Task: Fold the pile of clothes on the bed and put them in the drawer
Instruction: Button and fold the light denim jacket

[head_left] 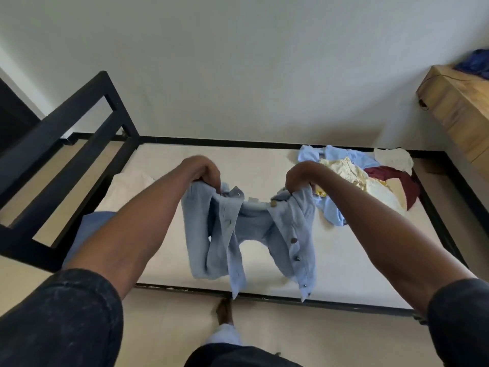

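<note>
White bed, black frame, plain wall behind.
Both hands curled round light-blue shirt at centre: left hand at 11 o'clock, right hand at 1; pile of clothes at 2 o'clock.

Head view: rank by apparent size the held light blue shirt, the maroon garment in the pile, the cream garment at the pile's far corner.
1. light blue shirt, largest, though nearest the camera
2. maroon garment, partly covered
3. cream garment, close to the maroon; order unsure
</note>
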`<action>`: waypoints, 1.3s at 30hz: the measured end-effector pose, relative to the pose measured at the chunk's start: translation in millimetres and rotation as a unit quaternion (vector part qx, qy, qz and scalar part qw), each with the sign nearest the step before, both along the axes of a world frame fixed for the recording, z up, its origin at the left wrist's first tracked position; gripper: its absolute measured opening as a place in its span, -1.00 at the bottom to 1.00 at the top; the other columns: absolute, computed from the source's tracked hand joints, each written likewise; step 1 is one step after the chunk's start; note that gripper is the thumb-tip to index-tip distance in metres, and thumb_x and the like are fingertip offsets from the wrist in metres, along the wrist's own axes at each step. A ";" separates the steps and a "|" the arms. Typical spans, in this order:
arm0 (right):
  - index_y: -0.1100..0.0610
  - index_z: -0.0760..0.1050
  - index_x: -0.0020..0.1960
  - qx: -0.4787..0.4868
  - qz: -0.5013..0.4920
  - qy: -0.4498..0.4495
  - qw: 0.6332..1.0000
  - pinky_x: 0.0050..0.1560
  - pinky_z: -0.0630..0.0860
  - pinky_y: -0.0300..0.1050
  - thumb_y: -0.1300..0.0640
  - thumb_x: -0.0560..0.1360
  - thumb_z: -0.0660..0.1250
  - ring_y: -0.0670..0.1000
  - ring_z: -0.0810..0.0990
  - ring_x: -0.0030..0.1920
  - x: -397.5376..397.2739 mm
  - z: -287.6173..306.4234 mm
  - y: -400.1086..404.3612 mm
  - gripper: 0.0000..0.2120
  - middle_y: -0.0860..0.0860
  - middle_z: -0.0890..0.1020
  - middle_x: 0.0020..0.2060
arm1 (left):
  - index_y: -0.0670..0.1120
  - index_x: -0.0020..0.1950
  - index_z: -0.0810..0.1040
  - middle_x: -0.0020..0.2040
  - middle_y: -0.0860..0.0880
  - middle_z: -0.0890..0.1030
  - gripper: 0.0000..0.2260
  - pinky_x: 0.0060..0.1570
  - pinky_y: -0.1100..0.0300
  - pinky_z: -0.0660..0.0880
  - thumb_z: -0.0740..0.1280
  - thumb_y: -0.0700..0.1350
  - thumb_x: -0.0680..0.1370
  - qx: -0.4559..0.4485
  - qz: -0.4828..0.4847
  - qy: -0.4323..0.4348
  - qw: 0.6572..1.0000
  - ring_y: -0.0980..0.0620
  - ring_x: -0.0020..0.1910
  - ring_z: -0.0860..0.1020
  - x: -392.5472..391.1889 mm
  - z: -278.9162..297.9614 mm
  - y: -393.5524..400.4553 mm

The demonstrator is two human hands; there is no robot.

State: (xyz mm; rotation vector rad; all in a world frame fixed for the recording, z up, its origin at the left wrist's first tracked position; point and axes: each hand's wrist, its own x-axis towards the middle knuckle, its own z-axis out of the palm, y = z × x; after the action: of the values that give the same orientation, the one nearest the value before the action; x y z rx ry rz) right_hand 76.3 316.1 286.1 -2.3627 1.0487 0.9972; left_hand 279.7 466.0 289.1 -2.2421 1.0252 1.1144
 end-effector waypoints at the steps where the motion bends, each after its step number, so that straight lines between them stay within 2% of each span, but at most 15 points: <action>1: 0.34 0.52 0.11 0.002 0.014 0.006 1.000 -0.34 0.52 -0.08 0.18 0.59 0.17 0.11 0.59 -0.29 12.1 0.3 -10.9 -0.74 0.23 0.59 -0.10 | -0.20 0.04 0.56 0.14 -0.19 0.60 -0.67 0.19 -0.03 0.55 0.38 0.08 0.56 0.028 -0.003 0.007 1.000 -0.16 0.10 0.59 10.7 4.9 -11.7; 4: 0.32 0.51 -0.03 0.002 0.029 0.020 0.999 -0.35 0.52 -0.07 0.19 0.59 0.19 0.13 0.60 -0.27 52.0 5.2 -41.6 -0.79 0.26 0.59 -0.05 | -0.24 0.25 0.54 0.22 -0.21 0.57 -0.52 0.17 -0.03 0.56 0.39 0.12 0.54 0.048 -0.004 -0.014 0.999 -0.17 0.13 0.59 44.8 9.2 -50.1; 7: 0.31 0.47 -0.12 -0.015 0.005 0.018 1.000 -0.22 0.53 -0.04 0.13 0.61 0.20 0.13 0.58 -0.25 96.2 -5.3 -73.5 -0.74 0.21 0.57 -0.14 | -0.21 0.16 0.54 0.19 -0.19 0.58 -0.63 -0.01 0.08 0.52 0.39 0.07 0.55 -0.055 0.004 -0.059 0.997 -0.14 0.04 0.57 83.0 -12.6 -95.0; 9: 0.33 0.50 -0.03 -0.049 -0.050 -0.073 0.995 -0.03 0.49 0.00 0.13 0.62 0.21 0.21 0.59 -0.05 129.9 -39.8 -99.7 -0.75 0.21 0.58 -0.03 | -0.20 0.21 0.52 0.22 -0.21 0.56 -0.69 0.01 0.03 0.47 0.35 -0.03 0.57 -0.213 0.049 -0.094 0.971 -0.19 0.07 0.55 112.0 -56.4 -131.0; 10: 0.33 0.50 0.08 -0.075 -0.117 -0.173 0.975 0.02 0.45 0.01 0.12 0.61 0.21 0.25 0.58 0.08 140.7 -63.3 -108.0 -0.74 0.22 0.58 0.08 | -0.22 0.29 0.46 0.26 -0.25 0.53 -0.66 0.07 -0.01 0.45 0.31 -0.07 0.59 -0.307 0.096 -0.103 0.941 -0.24 0.14 0.53 120.0 -81.3 -138.8; 12: 0.29 0.40 0.25 -0.097 -0.268 -0.333 0.899 0.00 0.36 -0.02 0.09 0.60 0.20 0.29 0.51 0.22 168.2 -128.2 -123.8 -0.68 0.27 0.53 0.21 | -0.26 0.39 0.33 0.30 -0.30 0.46 -0.54 0.16 -0.07 0.40 0.33 -0.09 0.57 -0.445 0.136 -0.095 0.880 -0.30 0.23 0.47 138.0 -148.0 -157.0; 13: 0.27 0.36 0.27 -0.094 -0.302 -0.359 0.878 0.01 0.35 -0.01 0.08 0.60 0.20 0.29 0.49 0.24 179.9 -169.8 -126.5 -0.66 0.28 0.50 0.24 | -0.27 0.41 0.32 0.30 -0.31 0.44 -0.48 0.18 -0.08 0.37 0.37 -0.08 0.55 -0.467 0.137 -0.080 0.870 -0.31 0.25 0.45 142.1 -189.8 -160.3; 15: 0.27 0.36 0.27 -0.076 -0.298 -0.326 0.894 0.10 0.40 0.05 0.13 0.58 0.22 0.29 0.47 0.24 184.7 -242.9 -116.2 -0.67 0.27 0.44 0.26 | -0.28 0.41 0.35 0.33 -0.32 0.43 -0.51 0.21 -0.08 0.36 0.38 -0.10 0.56 -0.449 0.163 -0.032 0.878 -0.30 0.29 0.43 136.2 -263.8 -148.1; 21: 0.18 0.39 0.34 0.011 -0.211 -0.095 0.973 0.27 0.37 0.07 0.18 0.55 0.28 0.23 0.43 0.34 141.5 -423.6 -51.1 -0.63 0.15 0.41 0.34 | -0.13 0.52 0.30 0.48 -0.22 0.34 -0.52 0.38 -0.03 0.32 0.27 0.00 0.64 -0.188 0.179 0.149 0.954 -0.19 0.44 0.34 103.8 -448.8 -63.7; 26: 0.18 0.22 0.50 0.075 -0.201 -0.008 0.977 0.38 0.29 0.16 0.14 0.54 0.30 0.22 0.31 0.45 104.9 -490.2 -25.5 -0.43 0.11 0.26 0.50 | -0.15 0.44 0.41 0.37 -0.21 0.43 -0.60 0.31 -0.02 0.37 0.28 -0.04 0.63 -0.188 0.142 0.142 0.961 -0.19 0.36 0.40 71.6 -510.9 -34.1; 28: 0.19 0.30 0.47 0.084 -0.207 -0.051 0.973 0.33 0.38 0.11 0.26 0.51 0.26 0.22 0.36 0.42 96.8 -506.6 -21.2 -0.47 0.12 0.28 0.50 | -0.19 0.23 0.56 0.20 -0.20 0.52 -0.76 0.14 0.01 0.44 0.29 -0.12 0.61 -0.229 0.138 0.128 0.955 -0.20 0.23 0.49 56.0 -521.7 -36.9; 30: 0.23 0.40 0.36 0.005 -0.259 -0.125 0.958 0.18 0.46 0.05 0.35 0.49 0.23 0.22 0.47 0.27 91.0 -516.7 -18.5 -0.56 0.17 0.42 0.36 | -0.19 -0.04 0.58 -0.02 -0.16 0.55 -0.89 -0.06 0.05 0.44 0.32 -0.17 0.58 -0.278 0.156 0.127 0.939 -0.20 0.05 0.54 36.2 -528.8 -43.0; 32: 0.26 0.42 0.26 -0.088 -0.293 -0.173 0.936 0.11 0.45 0.05 0.36 0.49 0.25 0.22 0.48 0.14 85.2 -525.4 -16.5 -0.66 0.20 0.47 0.20 | -0.15 -0.15 0.52 -0.14 -0.10 0.52 -0.84 -0.17 0.08 0.39 0.38 -0.10 0.55 -0.309 0.190 0.125 0.923 -0.16 -0.06 0.54 12.7 -536.0 -51.1; 36: 0.27 0.46 0.11 -0.110 -0.227 -0.238 0.938 0.06 0.39 0.06 0.25 0.44 0.36 0.23 0.47 0.03 72.2 -545.4 -6.6 -0.74 0.20 0.49 0.07 | -0.13 -0.04 0.56 -0.07 -0.08 0.56 -0.64 -0.06 0.02 0.46 0.48 0.15 0.44 -0.357 0.220 0.083 0.904 -0.08 -0.07 0.51 -27.2 -547.0 -67.2; 39: 0.24 0.48 0.17 -0.076 -0.192 -0.247 0.947 0.12 0.35 0.03 0.20 0.43 0.41 0.22 0.45 0.12 66.3 -553.3 -7.7 -0.67 0.18 0.49 0.13 | -0.13 0.08 0.58 0.05 -0.12 0.56 -0.65 0.08 -0.08 0.46 0.47 0.09 0.45 -0.350 0.231 0.074 0.905 -0.14 0.08 0.50 -39.9 -551.9 -71.9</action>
State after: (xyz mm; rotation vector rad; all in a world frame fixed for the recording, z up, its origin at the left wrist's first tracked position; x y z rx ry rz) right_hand 142.5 308.4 -267.2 -2.2185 1.3314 0.1720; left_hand 239.8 394.1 -262.8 -3.1437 1.1077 1.2528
